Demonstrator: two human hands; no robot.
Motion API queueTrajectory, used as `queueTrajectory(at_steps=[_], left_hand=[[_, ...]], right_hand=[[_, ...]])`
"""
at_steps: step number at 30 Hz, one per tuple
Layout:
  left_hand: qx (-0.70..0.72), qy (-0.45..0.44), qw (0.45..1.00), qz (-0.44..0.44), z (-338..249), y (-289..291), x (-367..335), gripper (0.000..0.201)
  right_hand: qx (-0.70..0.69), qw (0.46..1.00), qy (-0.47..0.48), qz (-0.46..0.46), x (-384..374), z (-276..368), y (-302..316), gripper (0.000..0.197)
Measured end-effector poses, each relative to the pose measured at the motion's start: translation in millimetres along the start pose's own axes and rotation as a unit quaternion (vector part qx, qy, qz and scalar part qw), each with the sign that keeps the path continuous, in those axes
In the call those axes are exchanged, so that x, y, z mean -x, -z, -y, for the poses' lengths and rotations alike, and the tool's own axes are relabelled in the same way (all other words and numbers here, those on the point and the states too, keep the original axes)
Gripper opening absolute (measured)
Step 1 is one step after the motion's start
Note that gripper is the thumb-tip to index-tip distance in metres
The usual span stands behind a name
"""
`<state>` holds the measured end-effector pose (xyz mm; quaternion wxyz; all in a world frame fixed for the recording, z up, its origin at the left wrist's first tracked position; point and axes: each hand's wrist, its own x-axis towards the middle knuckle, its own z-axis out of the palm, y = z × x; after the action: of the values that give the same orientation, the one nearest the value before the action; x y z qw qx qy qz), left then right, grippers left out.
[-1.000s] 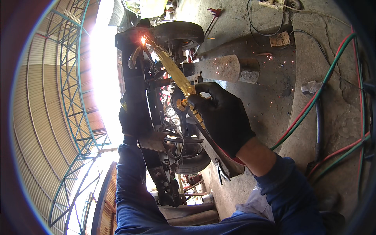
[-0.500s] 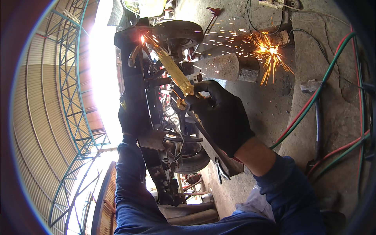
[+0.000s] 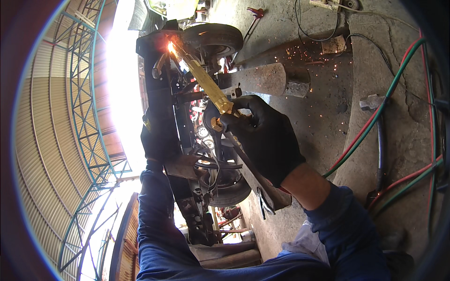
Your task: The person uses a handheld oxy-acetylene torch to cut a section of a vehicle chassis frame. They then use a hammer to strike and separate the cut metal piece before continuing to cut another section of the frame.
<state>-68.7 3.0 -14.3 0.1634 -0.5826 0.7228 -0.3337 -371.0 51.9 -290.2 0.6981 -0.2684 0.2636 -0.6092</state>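
Note:
My right hand (image 3: 265, 136), in a black glove, is closed round the brass-coloured cutting torch (image 3: 208, 84). The torch slants up and left, with a bright flame and orange glow at its tip against the far end of a dark vehicle frame (image 3: 161, 89). My left hand (image 3: 160, 140), also in a black glove, lies against the frame's long rail nearer to me. Its fingers blend into the dark metal, so their grip is hidden. A short pipe-like stub (image 3: 160, 64) sticks out just below the glowing spot.
Wheels with black tyres (image 3: 220, 40) stand by the frame. A thick metal cylinder (image 3: 269, 80) lies on the concrete floor. Red and green hoses (image 3: 370, 126) curve along the right, across a hammer (image 3: 373, 102). Small embers (image 3: 323, 63) dot the floor beyond the cylinder.
The large burst of sparks on the floor has died down to scattered embers, and the streaks flying from the frame are gone. Flame shows brighter at the torch tip. Both hands stay nearly still.

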Motion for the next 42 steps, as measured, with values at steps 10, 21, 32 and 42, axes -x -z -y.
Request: queueTrajectory(at_steps=[10,21,32,42], left_hand=[[-0.009,-0.001,1.000,0.007,-13,7,-3,0.051],[0.061,0.039,0.997,0.023,26,-9,2,0.047],[0.030,0.027,0.999,0.019,15,-7,-1,0.056],[-0.014,0.019,0.999,0.036,21,-7,0,0.063]], right_hand=[[-0.044,0.999,0.002,0.008,-1,-5,-1,0.037],[-0.057,0.998,-0.032,0.020,0,-2,0,0.036],[-0.032,0.999,0.006,0.004,2,-2,1,0.039],[-0.074,0.997,-0.004,0.010,-1,-5,3,0.038]])
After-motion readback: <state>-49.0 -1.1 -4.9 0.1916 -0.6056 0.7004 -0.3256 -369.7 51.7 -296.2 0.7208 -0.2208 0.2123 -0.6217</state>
